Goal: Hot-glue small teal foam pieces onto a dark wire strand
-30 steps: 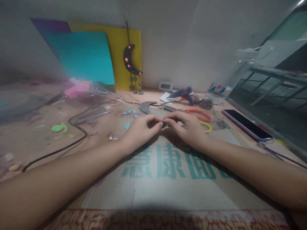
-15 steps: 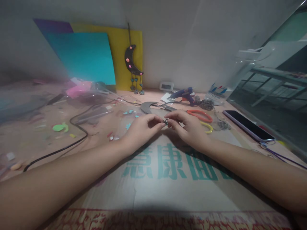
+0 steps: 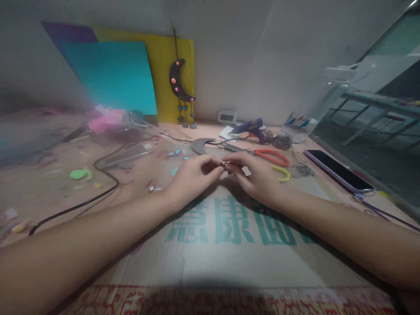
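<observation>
My left hand (image 3: 197, 177) and my right hand (image 3: 251, 175) meet at the centre, above a cardboard sheet (image 3: 210, 262) with green lettering. Between their pinched fingertips is a small dark piece (image 3: 225, 166), mostly covered by the fingers and too small to name. Just behind my left hand lies a grey crescent (image 3: 199, 145). Orange-handled scissors (image 3: 272, 156) rest behind my right hand, and a yellow handle (image 3: 284, 173) shows beside it. Small blue bits (image 3: 177, 152) lie left of the crescent.
A decorated dark crescent (image 3: 176, 81) hangs before yellow and blue sheets (image 3: 111, 74). Behind the hands are a glue gun (image 3: 251, 129), a small display (image 3: 227, 117) and tangled cord (image 3: 282, 141). A phone (image 3: 337, 169) lies right; a black cable (image 3: 82, 202) and a green piece (image 3: 78, 174) lie left.
Both hands stay together at nearly the same place, and the small dark piece looks slightly turned between the fingertips. The whole view has shifted a little.
</observation>
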{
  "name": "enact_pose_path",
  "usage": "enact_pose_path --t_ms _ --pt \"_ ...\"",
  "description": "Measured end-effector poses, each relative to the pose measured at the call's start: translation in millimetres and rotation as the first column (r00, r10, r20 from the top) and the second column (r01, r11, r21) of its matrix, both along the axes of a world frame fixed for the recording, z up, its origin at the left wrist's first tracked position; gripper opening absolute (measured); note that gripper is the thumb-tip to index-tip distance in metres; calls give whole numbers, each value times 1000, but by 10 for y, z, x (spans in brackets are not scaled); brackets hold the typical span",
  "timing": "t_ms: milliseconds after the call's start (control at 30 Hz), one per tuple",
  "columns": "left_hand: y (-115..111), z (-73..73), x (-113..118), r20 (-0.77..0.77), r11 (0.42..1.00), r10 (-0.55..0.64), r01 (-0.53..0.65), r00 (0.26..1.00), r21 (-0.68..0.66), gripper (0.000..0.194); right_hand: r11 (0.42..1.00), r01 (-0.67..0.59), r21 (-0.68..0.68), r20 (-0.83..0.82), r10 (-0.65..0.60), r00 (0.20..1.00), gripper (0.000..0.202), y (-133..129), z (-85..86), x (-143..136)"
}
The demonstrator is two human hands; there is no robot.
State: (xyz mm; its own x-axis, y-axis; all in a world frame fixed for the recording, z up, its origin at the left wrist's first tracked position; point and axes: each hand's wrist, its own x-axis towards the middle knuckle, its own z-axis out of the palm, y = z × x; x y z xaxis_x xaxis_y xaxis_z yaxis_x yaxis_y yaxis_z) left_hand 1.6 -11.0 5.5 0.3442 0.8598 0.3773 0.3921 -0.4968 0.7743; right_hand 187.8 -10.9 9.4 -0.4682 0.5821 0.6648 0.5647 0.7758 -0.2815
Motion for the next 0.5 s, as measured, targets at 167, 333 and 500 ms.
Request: enact_pose_path --t_ms 167,333,500 --pt "-23 35 6 -13 1000 16 -16 1000 -10 14 1000 -19 20 -10 19 1000 18 -15 3 5" --pt "-32 97 7 -24 996 78 -79 997 -30 13 994 31 -107 -42 -36 998 18 -13 35 15" --pt "-22 95 12 -12 993 97 -98 995 -59 13 973 94 -213 -121 -121 985 4 18 64 -9"
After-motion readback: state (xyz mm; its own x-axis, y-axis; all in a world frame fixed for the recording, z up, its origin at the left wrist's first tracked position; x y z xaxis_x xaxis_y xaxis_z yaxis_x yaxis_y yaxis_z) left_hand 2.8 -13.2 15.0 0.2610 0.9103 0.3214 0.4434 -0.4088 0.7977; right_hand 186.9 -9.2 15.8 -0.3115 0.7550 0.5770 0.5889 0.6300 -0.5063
